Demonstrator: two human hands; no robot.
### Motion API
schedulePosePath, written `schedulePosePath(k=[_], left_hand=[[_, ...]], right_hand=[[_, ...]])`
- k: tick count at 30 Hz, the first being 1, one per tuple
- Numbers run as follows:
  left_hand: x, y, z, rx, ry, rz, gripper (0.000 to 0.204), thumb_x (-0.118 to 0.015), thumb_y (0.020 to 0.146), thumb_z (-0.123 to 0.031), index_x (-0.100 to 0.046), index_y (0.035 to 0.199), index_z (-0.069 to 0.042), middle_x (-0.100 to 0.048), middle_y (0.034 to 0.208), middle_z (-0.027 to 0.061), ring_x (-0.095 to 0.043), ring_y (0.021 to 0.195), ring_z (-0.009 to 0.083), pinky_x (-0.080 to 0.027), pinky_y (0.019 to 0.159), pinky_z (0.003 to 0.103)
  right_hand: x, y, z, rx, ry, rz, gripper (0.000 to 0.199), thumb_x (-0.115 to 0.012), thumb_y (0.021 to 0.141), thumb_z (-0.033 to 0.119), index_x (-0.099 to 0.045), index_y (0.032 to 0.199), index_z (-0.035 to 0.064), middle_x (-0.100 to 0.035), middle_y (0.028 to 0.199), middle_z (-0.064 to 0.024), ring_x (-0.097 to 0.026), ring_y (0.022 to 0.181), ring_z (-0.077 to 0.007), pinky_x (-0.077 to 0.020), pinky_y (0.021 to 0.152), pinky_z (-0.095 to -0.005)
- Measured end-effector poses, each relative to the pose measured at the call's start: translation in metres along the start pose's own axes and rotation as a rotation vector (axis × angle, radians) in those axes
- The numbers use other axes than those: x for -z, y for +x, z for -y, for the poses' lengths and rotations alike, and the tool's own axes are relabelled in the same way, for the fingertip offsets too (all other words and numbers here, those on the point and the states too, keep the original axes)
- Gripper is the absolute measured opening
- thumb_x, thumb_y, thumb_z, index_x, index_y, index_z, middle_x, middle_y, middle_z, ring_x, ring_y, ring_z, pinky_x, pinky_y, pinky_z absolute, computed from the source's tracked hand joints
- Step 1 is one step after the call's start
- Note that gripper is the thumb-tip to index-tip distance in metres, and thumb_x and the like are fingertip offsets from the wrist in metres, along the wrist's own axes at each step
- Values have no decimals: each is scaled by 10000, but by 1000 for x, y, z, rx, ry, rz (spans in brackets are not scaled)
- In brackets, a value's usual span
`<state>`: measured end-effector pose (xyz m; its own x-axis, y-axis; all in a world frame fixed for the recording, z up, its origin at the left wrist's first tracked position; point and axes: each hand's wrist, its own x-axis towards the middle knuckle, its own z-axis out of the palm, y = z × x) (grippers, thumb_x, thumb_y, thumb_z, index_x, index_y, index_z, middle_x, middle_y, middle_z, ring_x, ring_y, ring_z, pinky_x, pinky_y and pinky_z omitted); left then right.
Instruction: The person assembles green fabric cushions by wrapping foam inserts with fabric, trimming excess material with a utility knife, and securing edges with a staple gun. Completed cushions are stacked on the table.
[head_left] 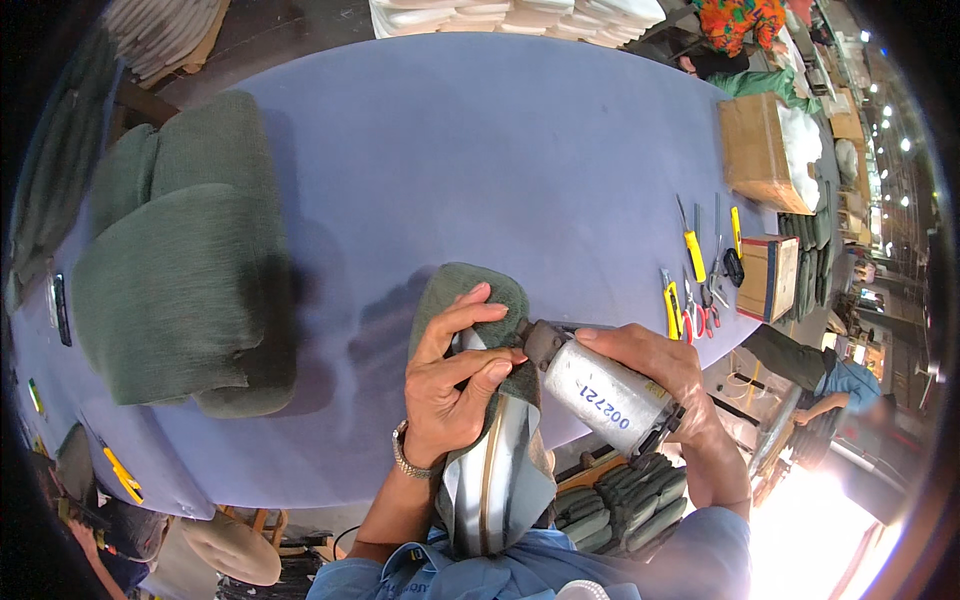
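Observation:
Near the front edge of the table, a dark green fabric cover [510, 290] runs down toward my body, with its pale inner side and a brown zipper strip [490, 470] showing. My left hand [445, 390], a watch on its wrist, pinches the cover's edge between thumb and fingers. Wrapped around a silver cylindrical tool [600, 395] is my right hand [660, 365]. The tool's dark nose meets the cover right beside my left fingertips. Whether the nose is clamped on the fabric, I cannot tell.
Green cushions [180, 290] are stacked on the blue table [500, 150] at left. At right lie a yellow-handled screwdriver [694, 256], a yellow knife [671, 308], pliers and a cardboard box [750, 150]. A yellow-handled tool [122, 475] lies front left. A person [850, 380] stands beyond the right edge.

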<state>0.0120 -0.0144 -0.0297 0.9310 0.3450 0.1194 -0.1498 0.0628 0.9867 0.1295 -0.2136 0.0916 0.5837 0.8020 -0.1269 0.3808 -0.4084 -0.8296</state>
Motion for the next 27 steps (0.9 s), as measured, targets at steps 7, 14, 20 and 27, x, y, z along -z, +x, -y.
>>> schedulePosePath(k=[7, 14, 20, 27], left_hand=[[3, 3, 0, 10, 5, 19, 180, -737, 916, -177, -822, 907, -18, -675, 1295, 181, -552, 1360, 355, -376, 1181, 532], [7, 2, 2, -13, -4, 42, 123, -749, 912, -122, -828, 979, -58, -681, 1323, 118, -564, 1367, 342, -354, 1195, 541], [3, 6, 2, -1, 11, 47, 115, -725, 898, -71, -821, 951, -32, -696, 1298, 161, -585, 1342, 349, -360, 1193, 536], [9, 27, 5, 95, -120, 169, 245, -646, 1000, -174, -801, 935, 5, -766, 1104, 146, -655, 1243, 327, -439, 1128, 506]], right_hand=[[4, 5, 7, -42, -40, 31, 738, -866, 664, 176, -643, 1336, -34, -715, 1198, -221, -735, 1009, -351, -595, 833, -397], [8, 8, 11, -84, -81, 94, 780, -861, 667, 195, -614, 1376, -17, -711, 1221, -203, -732, 1035, -349, -589, 854, -385], [15, 26, 16, -293, 22, 203, 906, -856, 638, 255, -537, 1468, 80, -712, 1254, -159, -716, 1115, -364, -565, 926, -393], [27, 33, 5, -419, 92, 252, 952, -798, 536, 215, -557, 1451, 104, -719, 1254, -134, -718, 1118, -330, -537, 966, -360]])
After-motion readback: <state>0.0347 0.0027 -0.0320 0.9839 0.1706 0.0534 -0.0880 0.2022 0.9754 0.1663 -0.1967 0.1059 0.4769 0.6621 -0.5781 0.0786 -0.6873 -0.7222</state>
